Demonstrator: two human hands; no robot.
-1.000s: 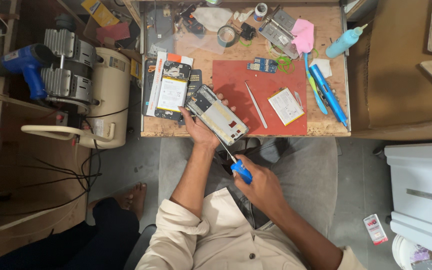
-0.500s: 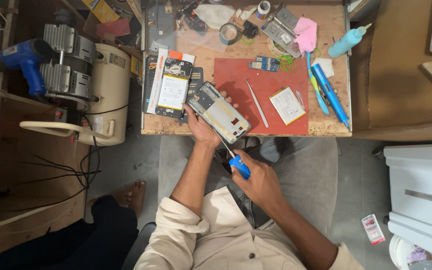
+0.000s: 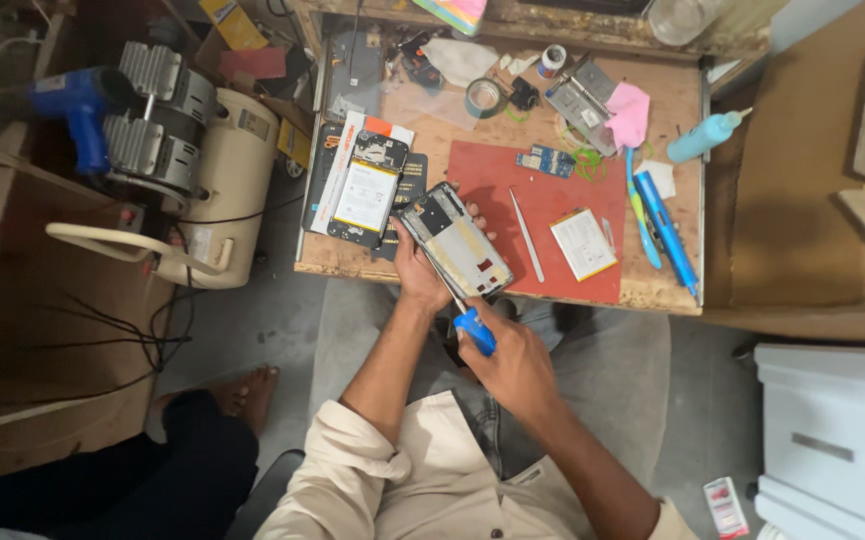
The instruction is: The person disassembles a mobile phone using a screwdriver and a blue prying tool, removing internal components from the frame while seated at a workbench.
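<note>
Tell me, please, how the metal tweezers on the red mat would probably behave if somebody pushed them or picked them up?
The tweezers look thin and all metal, so probably stiff and light. Lying flat on the red mat, they would likely slide or pivot rather than roll. Their narrow shape may make them fiddly to pinch up.

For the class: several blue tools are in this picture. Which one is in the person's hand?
The blue-handled screwdriver, gripped by the right hand below the opened phone. The blue pens lie untouched on the bench, and the blue heat gun rests far left.

Cream button-up shirt — sleeves rolled up — grey trousers
</note>
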